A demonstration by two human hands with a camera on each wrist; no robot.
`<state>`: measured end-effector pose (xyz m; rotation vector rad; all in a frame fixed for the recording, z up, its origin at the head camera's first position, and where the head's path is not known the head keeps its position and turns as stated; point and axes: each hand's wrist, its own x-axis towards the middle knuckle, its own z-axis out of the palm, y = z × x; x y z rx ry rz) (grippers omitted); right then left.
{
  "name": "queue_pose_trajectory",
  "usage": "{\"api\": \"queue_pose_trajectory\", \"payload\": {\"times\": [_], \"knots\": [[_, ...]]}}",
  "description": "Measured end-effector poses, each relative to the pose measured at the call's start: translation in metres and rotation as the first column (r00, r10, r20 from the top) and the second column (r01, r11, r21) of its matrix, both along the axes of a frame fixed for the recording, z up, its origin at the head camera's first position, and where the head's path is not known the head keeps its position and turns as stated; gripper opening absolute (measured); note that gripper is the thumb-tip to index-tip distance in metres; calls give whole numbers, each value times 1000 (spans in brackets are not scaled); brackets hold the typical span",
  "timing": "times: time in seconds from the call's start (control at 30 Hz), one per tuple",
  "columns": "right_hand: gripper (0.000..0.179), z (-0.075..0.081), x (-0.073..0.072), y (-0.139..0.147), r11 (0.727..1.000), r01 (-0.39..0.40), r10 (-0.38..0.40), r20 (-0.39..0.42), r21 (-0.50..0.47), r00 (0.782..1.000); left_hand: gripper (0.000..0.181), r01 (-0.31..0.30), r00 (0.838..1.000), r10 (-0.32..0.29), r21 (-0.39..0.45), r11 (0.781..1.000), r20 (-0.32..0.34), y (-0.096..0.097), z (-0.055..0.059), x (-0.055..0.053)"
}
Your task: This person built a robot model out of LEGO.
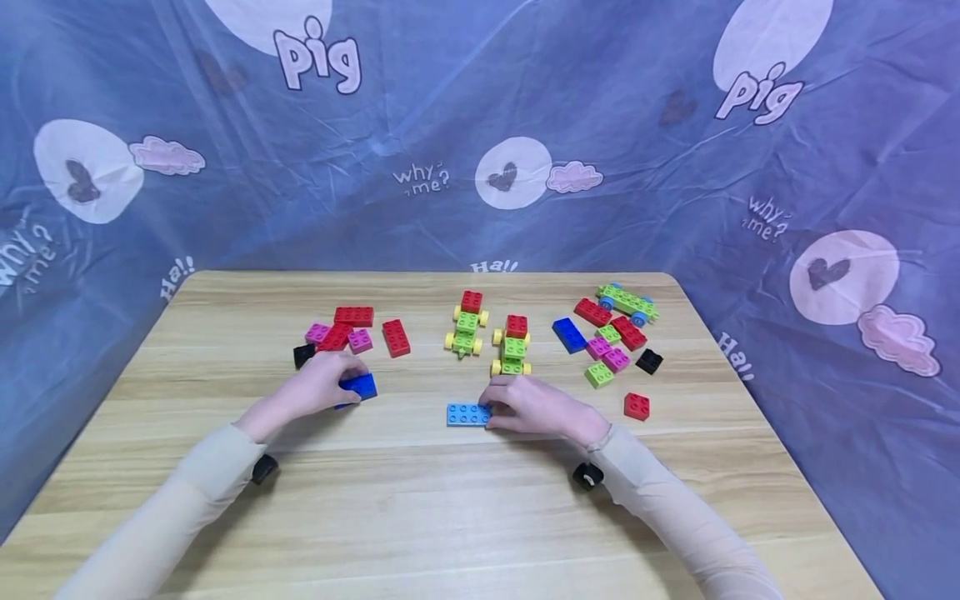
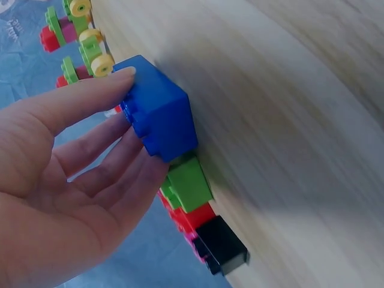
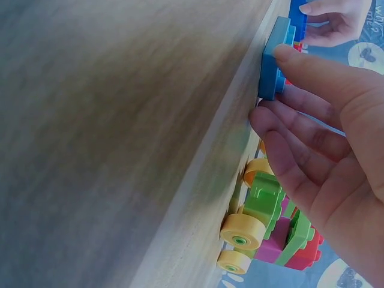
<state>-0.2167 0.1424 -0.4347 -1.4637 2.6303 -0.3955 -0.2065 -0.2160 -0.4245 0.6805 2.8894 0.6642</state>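
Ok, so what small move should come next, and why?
Probably bring the blue brick gripped in the left hand over to the light blue plate: the right hand holds the plate, its visible studs bare and facing up.

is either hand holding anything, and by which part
Left hand pinches the dark blue brick by its sides; right hand pinches the light blue brick at its right end.

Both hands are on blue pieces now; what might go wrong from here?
The right hand grips the light blue block toward its right end, so it might pivot. That hand is also near a yellow-wheeled car and might nudge it. The left hand, holding the dark blue block, could brush the black block just beyond it.
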Motion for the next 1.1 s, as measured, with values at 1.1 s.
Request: {"api": "queue_pose_trajectory", "payload": {"times": [1.1], "knots": [[30,1,1,1,1000,-4,4,5,-9,1000,31,-47,996,48,20,999,-70,9,22,-26]]}}
